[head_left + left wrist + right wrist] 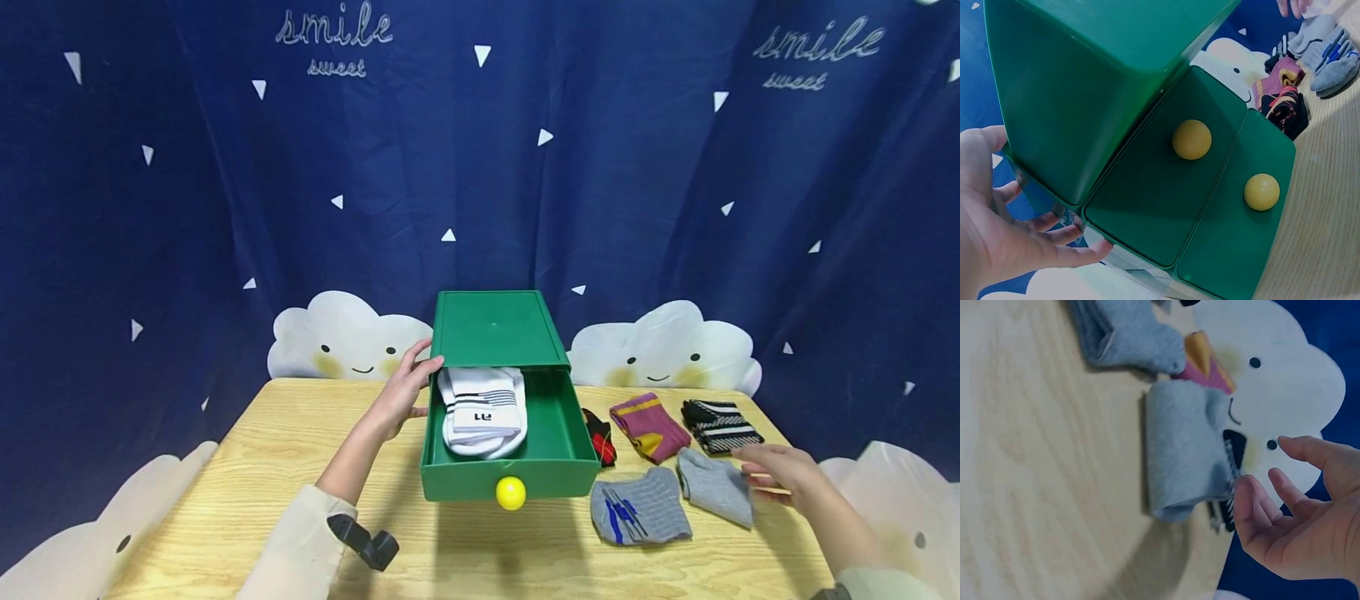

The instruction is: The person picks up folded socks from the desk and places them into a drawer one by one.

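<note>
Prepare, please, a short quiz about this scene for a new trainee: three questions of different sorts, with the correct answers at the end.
1. Which item lies in the open drawer?
A) The pink-and-yellow socks
B) The folded white socks
C) The plain grey socks
2. True or false: the left hand touches the green drawer unit, while the right hand holds nothing.
3. In the left wrist view, how many closed drawers can be seen?

Key:
1. B
2. True
3. Two, each with a round yellow knob
</note>
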